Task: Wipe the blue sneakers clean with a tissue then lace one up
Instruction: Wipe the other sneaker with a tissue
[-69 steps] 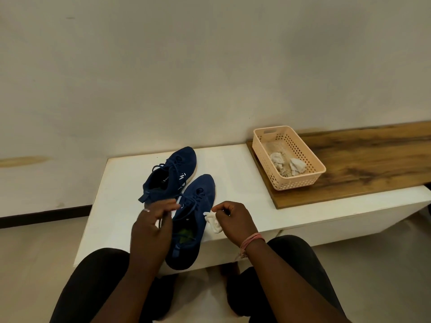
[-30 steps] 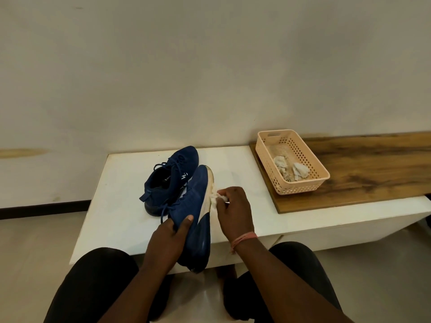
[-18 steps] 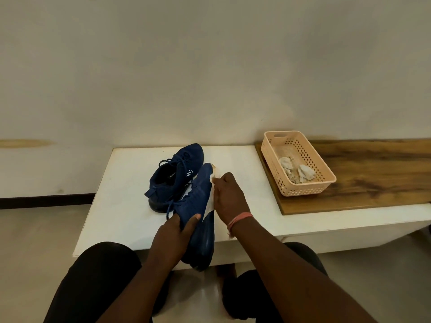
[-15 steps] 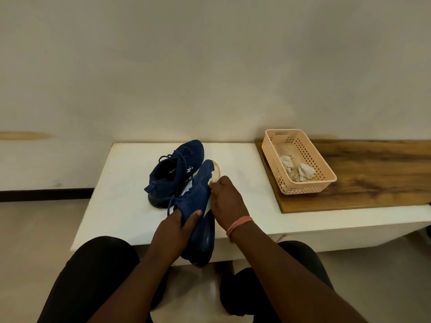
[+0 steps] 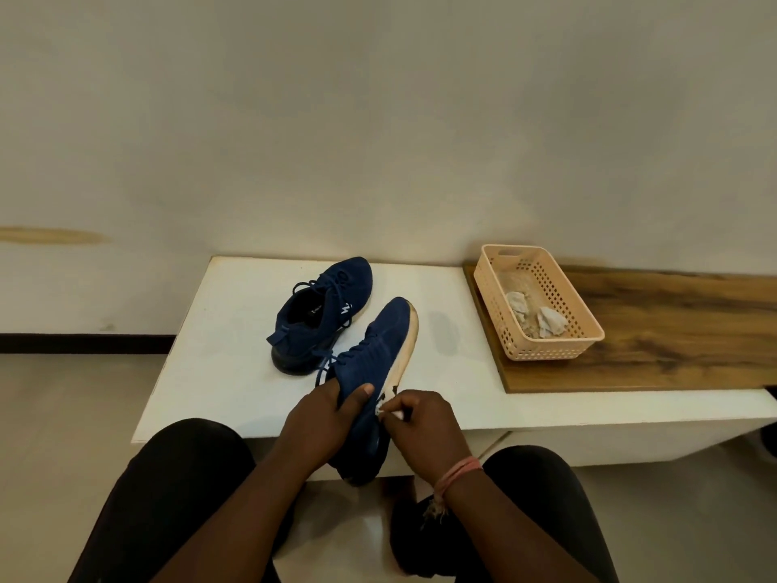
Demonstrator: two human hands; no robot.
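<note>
Left hand (image 5: 321, 418): my fingers gripped the tilted sneaker (image 5: 374, 372).
Right hand (image 5: 424, 427): I pinched the tissue (image 5: 384, 410) against its white sole.
Second sneaker (image 5: 321, 315): upright on the bench (image 5: 227, 351).

1. Lighting's soft and kinda dim, warm-ish tint over the wall (image 5: 378, 119), no harsh glare anywhere.
2. Shadows are faint, just a soft smudge on the white counter (image 5: 235, 372) right of the tilted sneaker (image 5: 378, 355).
3. Wide-angle bend shows: the counter edges and the floor line curve toward the frame sides.
4. Focus is decent mid-frame, slightly mushy on the hands.
</note>
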